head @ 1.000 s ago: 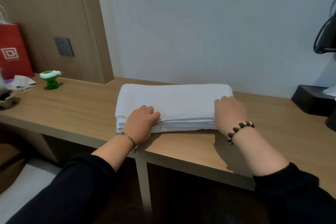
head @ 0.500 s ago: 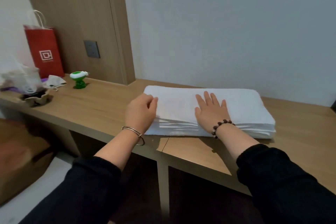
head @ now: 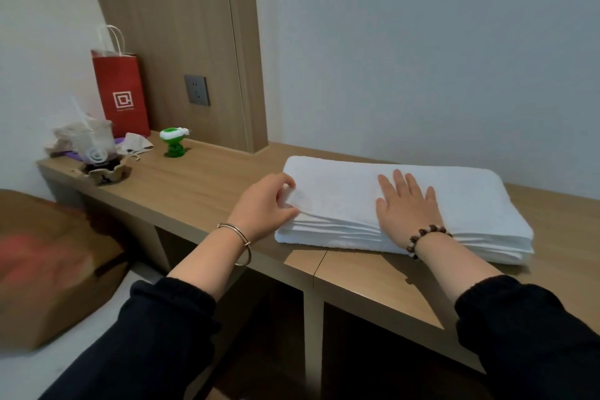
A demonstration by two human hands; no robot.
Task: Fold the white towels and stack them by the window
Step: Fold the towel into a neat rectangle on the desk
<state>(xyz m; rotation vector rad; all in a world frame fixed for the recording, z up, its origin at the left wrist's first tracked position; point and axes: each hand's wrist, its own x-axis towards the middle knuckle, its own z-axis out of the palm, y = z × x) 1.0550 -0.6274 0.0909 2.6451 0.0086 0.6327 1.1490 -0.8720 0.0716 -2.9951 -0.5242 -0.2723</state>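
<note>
The white towels (head: 454, 198) lie folded on the counter (head: 201, 185) in front of me, long axis running left to right along the wall. My left hand (head: 266, 204) is at their left end, thumb and fingers pinching the top layer's corner. My right hand (head: 406, 208) presses flat, fingers straight, near the middle, so I judge the left end folds rightward over it.

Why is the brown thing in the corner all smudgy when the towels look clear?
Head view: the brown bag at lower left is smeared, probably motion blur near the frame edge. Head view: the towel stack, the left hand pinching its corner and the right hand flat on top are sharp. Head view: soft light, faint shadow on the desk.
</note>
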